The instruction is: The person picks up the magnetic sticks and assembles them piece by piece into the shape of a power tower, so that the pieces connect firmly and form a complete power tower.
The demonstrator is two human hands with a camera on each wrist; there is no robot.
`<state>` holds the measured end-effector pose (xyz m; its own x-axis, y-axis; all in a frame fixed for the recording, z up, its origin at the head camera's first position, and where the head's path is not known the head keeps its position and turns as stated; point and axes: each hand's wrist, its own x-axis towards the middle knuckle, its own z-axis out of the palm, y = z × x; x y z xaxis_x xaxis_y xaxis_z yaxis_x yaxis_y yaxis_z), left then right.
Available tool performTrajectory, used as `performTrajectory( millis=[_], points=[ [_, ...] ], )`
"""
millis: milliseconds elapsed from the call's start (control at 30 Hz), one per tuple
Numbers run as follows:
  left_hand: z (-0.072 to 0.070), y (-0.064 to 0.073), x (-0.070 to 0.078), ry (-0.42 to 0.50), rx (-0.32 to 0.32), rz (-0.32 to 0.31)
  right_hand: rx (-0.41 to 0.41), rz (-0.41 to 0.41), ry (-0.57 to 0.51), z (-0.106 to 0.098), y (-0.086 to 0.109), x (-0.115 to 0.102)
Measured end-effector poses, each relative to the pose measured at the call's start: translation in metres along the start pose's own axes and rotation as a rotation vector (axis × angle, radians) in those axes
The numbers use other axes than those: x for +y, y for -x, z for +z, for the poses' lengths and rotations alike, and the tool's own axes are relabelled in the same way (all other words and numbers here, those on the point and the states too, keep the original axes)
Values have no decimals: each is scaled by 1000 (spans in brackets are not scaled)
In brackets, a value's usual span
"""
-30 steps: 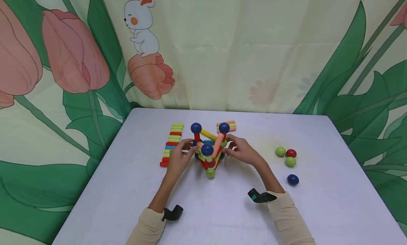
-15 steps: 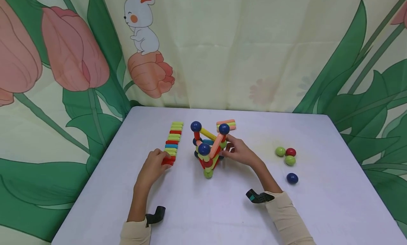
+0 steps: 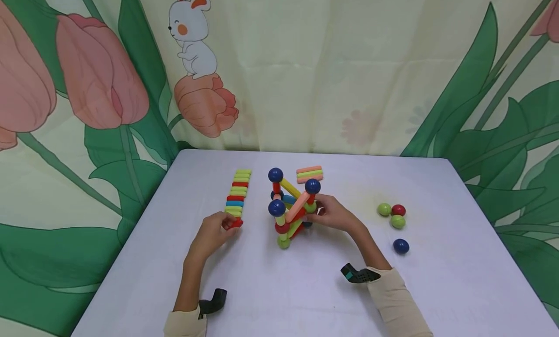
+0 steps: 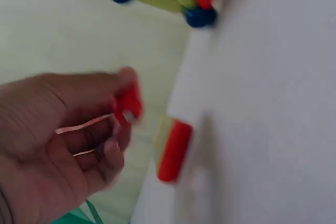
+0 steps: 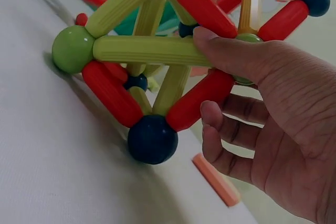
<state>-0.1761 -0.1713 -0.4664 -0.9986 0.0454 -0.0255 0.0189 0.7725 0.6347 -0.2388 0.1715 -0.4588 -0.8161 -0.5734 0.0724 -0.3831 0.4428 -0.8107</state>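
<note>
My left hand [image 3: 213, 235] pinches a red magnetic rod [image 4: 129, 103] between thumb and fingers, just off the near end of a row of coloured rods [image 3: 237, 192]. The rod's metal tip shows in the left wrist view. In the table's middle stands a frame of balls and rods [image 3: 298, 207], with blue balls on top and a green ball [image 5: 73, 49] low at the near corner. My right hand [image 3: 335, 214] grips the frame's right side. Its thumb lies on a yellow-green rod [image 5: 149, 50] beside a partly hidden green ball.
Two green balls [image 3: 384, 209] and a red ball [image 3: 398, 210] lie together at the right of the white table [image 3: 436, 288]. A blue ball [image 3: 401, 246] lies nearer. Behind the frame is a small group of salmon and green rods [image 3: 309, 174].
My left hand has left the frame, gone to the rod row and picked up a red rod from its near end. Held by my right hand, the frame has turned and shifted slightly.
</note>
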Motion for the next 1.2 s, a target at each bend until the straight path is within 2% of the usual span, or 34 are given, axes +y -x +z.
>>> performTrajectory(
  millis=[100, 200, 267, 367, 500, 600, 767, 967, 1067, 1200],
  points=[
    [-8, -3, 17, 377, -5, -77, -14, 0, 8, -1, 2, 1],
    [-16, -11, 40, 712, -13, -147, -17, 3, 9, -1, 4, 3],
    [-18, -17, 56, 855, -23, -165, -16, 5, 11, -1, 4, 5],
    [-17, -24, 77, 971, -48, -127, -14, 6, 16, -1, 6, 7],
    [-13, -30, 97, 995, -92, -76, -17, -12, 15, 1, 7, 8],
    [-11, -34, 104, 994, -144, -56, -15, -25, 13, 2, 6, 7],
    [-12, -40, 109, 1021, -245, -47, -8, -19, 16, 1, 7, 6],
    [-16, -46, 107, 1078, -368, -31, -8, -31, 15, 2, 5, 6],
    [-17, -48, 107, 1073, -386, -17, -2, -36, 12, 3, 5, 7],
    [-17, -47, 108, 1054, -370, -13, 1, -45, 8, 5, 4, 6]
  ],
)
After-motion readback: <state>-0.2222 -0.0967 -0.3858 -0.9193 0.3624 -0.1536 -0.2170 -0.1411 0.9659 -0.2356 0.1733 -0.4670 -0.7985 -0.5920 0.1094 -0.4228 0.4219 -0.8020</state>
